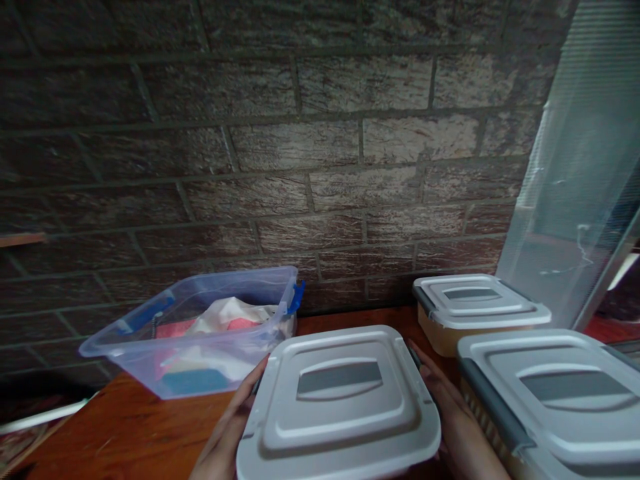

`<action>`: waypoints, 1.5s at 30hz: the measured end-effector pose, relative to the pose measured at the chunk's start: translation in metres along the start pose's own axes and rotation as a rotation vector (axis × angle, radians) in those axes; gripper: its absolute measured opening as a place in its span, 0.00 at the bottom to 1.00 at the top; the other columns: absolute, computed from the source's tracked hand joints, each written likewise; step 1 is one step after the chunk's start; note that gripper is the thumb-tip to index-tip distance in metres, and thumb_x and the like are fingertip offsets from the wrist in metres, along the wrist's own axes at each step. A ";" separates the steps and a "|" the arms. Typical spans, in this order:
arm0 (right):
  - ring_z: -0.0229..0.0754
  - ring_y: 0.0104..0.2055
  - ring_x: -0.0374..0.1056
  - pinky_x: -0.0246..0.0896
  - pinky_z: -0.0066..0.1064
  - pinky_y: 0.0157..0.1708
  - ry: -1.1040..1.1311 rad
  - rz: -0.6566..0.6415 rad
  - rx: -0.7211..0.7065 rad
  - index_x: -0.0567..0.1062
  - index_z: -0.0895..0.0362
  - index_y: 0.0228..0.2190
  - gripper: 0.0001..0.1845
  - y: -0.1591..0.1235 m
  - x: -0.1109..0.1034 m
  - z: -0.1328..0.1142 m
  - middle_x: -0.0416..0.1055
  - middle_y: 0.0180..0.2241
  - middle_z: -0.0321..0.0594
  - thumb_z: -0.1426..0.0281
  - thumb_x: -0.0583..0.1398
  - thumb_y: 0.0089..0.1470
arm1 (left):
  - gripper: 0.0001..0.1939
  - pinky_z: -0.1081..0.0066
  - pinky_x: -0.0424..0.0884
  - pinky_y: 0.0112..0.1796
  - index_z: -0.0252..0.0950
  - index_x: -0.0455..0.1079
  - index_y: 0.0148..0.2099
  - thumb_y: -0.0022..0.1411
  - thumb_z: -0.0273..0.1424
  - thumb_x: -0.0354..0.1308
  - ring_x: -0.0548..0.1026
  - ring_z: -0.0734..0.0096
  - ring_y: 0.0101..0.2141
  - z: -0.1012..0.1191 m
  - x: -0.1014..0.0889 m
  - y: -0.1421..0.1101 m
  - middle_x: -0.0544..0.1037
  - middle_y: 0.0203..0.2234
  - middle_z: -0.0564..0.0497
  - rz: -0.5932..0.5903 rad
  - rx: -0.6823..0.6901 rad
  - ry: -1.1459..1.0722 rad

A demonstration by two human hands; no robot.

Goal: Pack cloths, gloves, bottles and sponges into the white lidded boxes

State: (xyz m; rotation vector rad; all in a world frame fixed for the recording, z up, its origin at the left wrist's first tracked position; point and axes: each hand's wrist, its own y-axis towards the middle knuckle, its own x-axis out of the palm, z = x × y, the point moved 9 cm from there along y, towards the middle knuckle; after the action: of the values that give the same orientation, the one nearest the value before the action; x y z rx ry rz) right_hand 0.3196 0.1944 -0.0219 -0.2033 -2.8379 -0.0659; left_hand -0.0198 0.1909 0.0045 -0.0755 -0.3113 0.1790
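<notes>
A box with a grey lid and a recessed darker handle sits low in the middle of the head view. My left hand lies against its left side, fingers up along the edge. My right hand presses its right side, fingers by the lid's latch. Both hands hold the box between them; the box body is hidden under the lid.
An open clear plastic tub with blue latches holds cloth and paper items at left. Two more grey-lidded boxes stand at right. A brick wall rises behind the wooden table. A clear plastic sheet leans at right.
</notes>
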 end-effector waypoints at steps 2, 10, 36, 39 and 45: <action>0.61 0.40 0.80 0.75 0.49 0.40 -0.007 -0.007 -0.018 0.70 0.44 0.63 0.35 0.000 0.001 -0.001 0.83 0.33 0.45 0.47 0.58 0.59 | 0.41 0.51 0.66 0.61 0.44 0.68 0.66 0.52 0.48 0.69 0.66 0.41 0.64 0.001 -0.002 0.000 0.73 0.62 0.47 0.019 -0.001 0.019; 0.60 0.41 0.80 0.76 0.48 0.42 0.007 0.035 -0.019 0.72 0.43 0.62 0.34 -0.004 0.003 -0.011 0.83 0.33 0.42 0.46 0.59 0.57 | 0.42 0.53 0.68 0.60 0.46 0.64 0.68 0.53 0.46 0.69 0.67 0.41 0.63 0.002 0.002 -0.005 0.70 0.64 0.48 -0.018 -0.021 -0.001; 0.57 0.66 0.61 0.54 0.49 0.65 0.016 -0.023 -0.063 0.66 0.47 0.65 0.33 -0.009 0.007 -0.014 0.68 0.64 0.41 0.50 0.57 0.63 | 0.40 0.59 0.77 0.46 0.40 0.62 0.70 0.57 0.41 0.63 0.81 0.49 0.47 0.021 0.015 -0.019 0.82 0.49 0.44 -0.005 0.020 0.153; 0.57 0.68 0.59 0.49 0.48 0.68 -0.039 -0.015 -0.089 0.65 0.46 0.66 0.33 -0.010 0.002 -0.016 0.66 0.65 0.39 0.53 0.59 0.63 | 0.40 0.60 0.76 0.47 0.39 0.60 0.71 0.58 0.40 0.61 0.80 0.49 0.48 0.022 0.015 -0.019 0.82 0.50 0.43 -0.020 0.021 0.158; 0.54 0.68 0.58 0.51 0.45 0.67 -0.062 -0.023 -0.100 0.67 0.46 0.65 0.30 -0.011 0.004 -0.019 0.66 0.65 0.38 0.54 0.59 0.64 | 0.40 0.56 0.74 0.50 0.37 0.61 0.71 0.59 0.44 0.59 0.78 0.45 0.51 0.022 0.015 -0.014 0.79 0.55 0.41 -0.059 0.034 0.148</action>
State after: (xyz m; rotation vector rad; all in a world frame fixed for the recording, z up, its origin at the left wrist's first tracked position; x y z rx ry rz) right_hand 0.3201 0.1832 -0.0031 -0.1981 -2.9017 -0.2109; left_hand -0.0104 0.1804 0.0309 -0.0457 -0.1628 0.1189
